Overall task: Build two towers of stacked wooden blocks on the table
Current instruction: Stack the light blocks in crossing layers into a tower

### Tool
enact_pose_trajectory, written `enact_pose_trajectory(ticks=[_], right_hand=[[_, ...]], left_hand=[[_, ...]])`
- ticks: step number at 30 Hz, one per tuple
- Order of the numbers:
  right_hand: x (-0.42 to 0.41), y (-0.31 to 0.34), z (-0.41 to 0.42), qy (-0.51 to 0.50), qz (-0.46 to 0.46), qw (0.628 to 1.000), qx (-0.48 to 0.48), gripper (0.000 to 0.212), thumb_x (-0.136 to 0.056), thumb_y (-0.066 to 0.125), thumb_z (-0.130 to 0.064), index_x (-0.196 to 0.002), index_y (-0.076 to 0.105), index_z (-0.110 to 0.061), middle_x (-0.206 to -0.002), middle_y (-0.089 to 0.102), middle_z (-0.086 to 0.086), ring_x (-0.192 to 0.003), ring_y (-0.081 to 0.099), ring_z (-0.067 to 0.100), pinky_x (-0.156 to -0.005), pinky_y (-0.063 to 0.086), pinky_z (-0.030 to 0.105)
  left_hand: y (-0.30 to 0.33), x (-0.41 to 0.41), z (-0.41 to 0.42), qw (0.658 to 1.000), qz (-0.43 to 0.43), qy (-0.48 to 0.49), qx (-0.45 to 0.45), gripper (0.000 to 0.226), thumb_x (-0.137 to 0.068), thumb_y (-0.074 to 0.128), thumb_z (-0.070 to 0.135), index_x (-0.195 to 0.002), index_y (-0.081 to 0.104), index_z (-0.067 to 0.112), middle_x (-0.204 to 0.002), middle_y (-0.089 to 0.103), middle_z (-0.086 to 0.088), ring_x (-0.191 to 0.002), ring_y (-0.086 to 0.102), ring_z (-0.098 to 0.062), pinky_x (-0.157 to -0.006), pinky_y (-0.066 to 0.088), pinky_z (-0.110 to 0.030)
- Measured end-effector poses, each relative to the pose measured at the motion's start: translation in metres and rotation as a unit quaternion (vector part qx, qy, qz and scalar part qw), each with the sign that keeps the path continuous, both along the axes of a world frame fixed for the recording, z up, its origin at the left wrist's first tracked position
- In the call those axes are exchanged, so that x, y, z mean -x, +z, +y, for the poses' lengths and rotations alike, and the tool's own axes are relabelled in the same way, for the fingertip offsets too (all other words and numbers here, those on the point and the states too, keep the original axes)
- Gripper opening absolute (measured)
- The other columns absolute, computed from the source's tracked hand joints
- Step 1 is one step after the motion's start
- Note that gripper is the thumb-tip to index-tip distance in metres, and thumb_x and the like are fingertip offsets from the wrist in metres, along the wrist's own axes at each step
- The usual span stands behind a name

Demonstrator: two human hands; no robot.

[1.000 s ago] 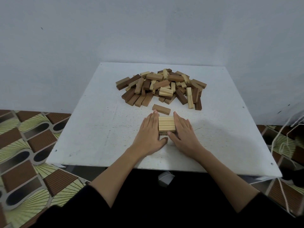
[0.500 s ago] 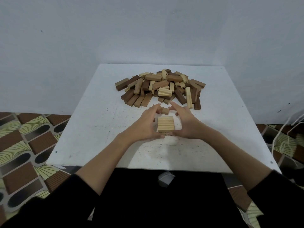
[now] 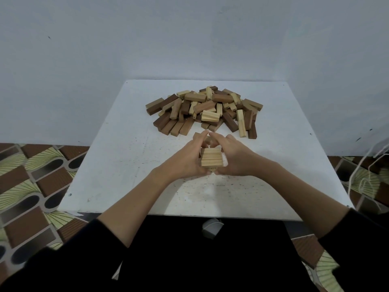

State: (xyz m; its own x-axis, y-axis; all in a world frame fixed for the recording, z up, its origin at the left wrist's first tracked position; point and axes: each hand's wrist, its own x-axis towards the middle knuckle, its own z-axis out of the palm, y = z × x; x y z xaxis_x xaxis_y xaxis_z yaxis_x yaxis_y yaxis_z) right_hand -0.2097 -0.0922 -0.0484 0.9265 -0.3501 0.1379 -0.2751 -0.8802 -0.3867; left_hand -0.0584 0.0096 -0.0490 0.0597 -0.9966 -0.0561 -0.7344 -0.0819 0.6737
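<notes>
Head view shows the left hand [image 3: 187, 161] and right hand [image 3: 235, 159] cupped on either side of a short stack of pale blocks [image 3: 211, 158] near the middle of the white table [image 3: 117, 157]. Each grip is curved round the stack with fingers pressing its sides, fingertips nearly meeting beyond it. The job now, I judge, is squaring the layers: press evenly from both flanks, keep palms low, then release both sides together so nothing skews. Top blocks are light pine with straight grain, laid side by side to form a near-square face; edges look crisp and flat, so they should seat well. Beyond lies the loose pile [image 3: 207, 111] of rectangular bars, pale and dark brown, jumbled. A second tower is not yet started.
</notes>
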Motion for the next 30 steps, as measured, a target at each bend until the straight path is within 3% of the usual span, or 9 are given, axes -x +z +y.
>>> enact_pose_trajectory(ticks=[6, 14, 25, 30], right_hand=[[-0.0002, -0.0004, 0.0039, -0.002, -0.01, 1.0, 0.005, 0.092, -0.067, 0.082, -0.02, -0.14, 0.03, 0.001, -0.119, 0.054, 0.016, -0.097, 0.047, 0.027, -0.076, 0.043, 0.036], [-0.0029, -0.0035, 0.0045, -0.014, -0.01, 1.0, 0.004, 0.085, -0.067, 0.08, -0.019, -0.137, 0.035, 0.001, -0.111, 0.057, 0.015, -0.091, 0.048, 0.027, -0.071, 0.046, 0.043], [-0.0039, -0.0062, 0.0037, -0.017, -0.025, 1.0, -0.009, 0.082, -0.068, 0.079, -0.019, -0.136, 0.037, -0.001, -0.111, 0.058, 0.013, -0.087, 0.045, 0.022, -0.067, 0.043, 0.036], [-0.0042, -0.0054, 0.003, -0.023, 0.011, 1.0, -0.017, 0.088, -0.069, 0.079, -0.024, -0.14, 0.031, -0.004, -0.118, 0.055, 0.012, -0.096, 0.046, 0.024, -0.074, 0.044, 0.037]], left_hand=[[-0.0005, 0.0021, 0.0003, 1.0, 0.007, 0.006, -0.002, 0.11, -0.071, 0.082, 0.02, -0.15, 0.005, 0.018, -0.126, 0.042, -0.003, -0.099, 0.044, -0.007, -0.082, 0.036, -0.015], [-0.0029, 0.0013, 0.0022, 1.0, 0.016, 0.004, 0.012, 0.108, -0.072, 0.08, 0.018, -0.151, 0.007, 0.018, -0.123, 0.045, -0.003, -0.099, 0.046, -0.008, -0.085, 0.037, -0.018], [-0.0024, 0.0007, -0.0018, 0.999, 0.037, 0.018, 0.008, 0.11, -0.068, 0.083, 0.014, -0.151, 0.01, 0.015, -0.116, 0.045, 0.002, -0.095, 0.049, -0.007, -0.079, 0.04, -0.016], [-0.0042, -0.0005, -0.0019, 0.999, 0.029, 0.01, 0.01, 0.112, -0.067, 0.084, 0.015, -0.151, 0.009, 0.017, -0.118, 0.045, 0.001, -0.094, 0.048, -0.005, -0.081, 0.041, -0.019]])
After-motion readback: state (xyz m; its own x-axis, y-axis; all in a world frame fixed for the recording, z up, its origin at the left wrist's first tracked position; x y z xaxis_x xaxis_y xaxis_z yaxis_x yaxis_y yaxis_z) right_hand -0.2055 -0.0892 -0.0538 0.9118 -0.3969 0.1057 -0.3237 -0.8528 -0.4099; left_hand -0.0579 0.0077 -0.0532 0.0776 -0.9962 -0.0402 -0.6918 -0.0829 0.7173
